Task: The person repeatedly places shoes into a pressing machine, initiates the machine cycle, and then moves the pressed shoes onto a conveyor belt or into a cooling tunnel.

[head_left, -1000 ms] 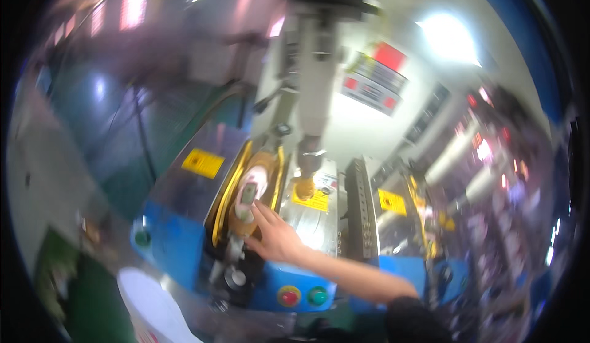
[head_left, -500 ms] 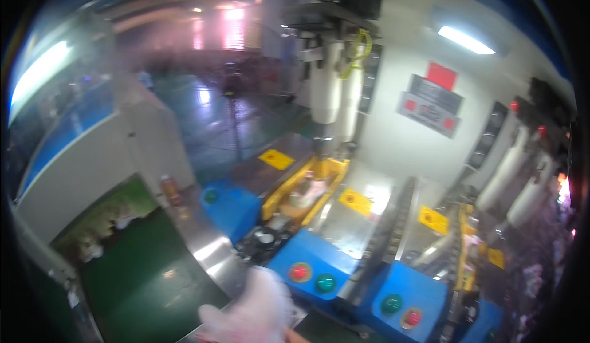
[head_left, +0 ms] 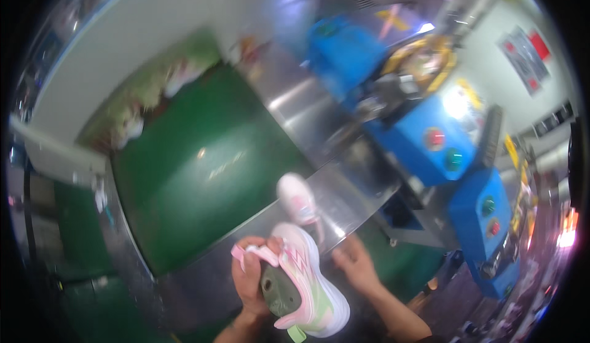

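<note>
A pink and white sneaker [head_left: 319, 297] with light green patches is held up close to me. A dark green shoe last [head_left: 279, 291] fills its opening. My left hand [head_left: 249, 275] is closed round the tongue and pink strap at the sneaker's upper left side. Just right of the sole, my right hand [head_left: 356, 262] hangs with its fingers loosely apart, holding nothing and not touching the shoe. Beyond the held sneaker, a second white and pink shoe [head_left: 294, 194] rests on the metal ledge [head_left: 350, 205]; its near end is partly hidden.
A green conveyor belt [head_left: 196, 165] runs into a pale machine housing on the left, with more shoes at its opening. To the right stand blue control boxes [head_left: 424, 137] with red and green buttons. Beyond them is a yellow-framed press station [head_left: 442, 66].
My view has turned down and to the left. Both hands and the held sneaker now show in full, where before mainly a blurred pale shoe showed at the lower edge.
</note>
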A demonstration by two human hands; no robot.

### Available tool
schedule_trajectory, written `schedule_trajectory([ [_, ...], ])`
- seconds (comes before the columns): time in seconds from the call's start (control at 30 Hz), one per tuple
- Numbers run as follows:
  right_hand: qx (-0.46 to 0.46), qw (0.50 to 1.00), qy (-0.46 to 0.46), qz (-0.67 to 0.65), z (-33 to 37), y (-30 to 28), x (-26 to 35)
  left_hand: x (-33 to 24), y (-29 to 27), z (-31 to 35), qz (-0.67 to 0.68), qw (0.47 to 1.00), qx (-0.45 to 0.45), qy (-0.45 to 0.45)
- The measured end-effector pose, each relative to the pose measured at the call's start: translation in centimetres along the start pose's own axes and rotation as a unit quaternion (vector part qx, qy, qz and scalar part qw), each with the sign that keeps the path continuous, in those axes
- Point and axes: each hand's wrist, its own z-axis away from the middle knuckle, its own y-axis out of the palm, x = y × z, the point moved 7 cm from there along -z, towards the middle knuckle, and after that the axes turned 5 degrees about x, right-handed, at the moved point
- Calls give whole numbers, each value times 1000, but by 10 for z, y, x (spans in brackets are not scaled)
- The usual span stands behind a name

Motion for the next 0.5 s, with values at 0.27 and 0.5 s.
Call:
schedule_trajectory([
  [0.27,-319,898,-31,301,-87,-6,77,-40,-27,-68,-94,990,86,-58],
  [0.5,-336,930,-11,-150,66,-61,29,42,36,-80,-199,938,251,-131],
])
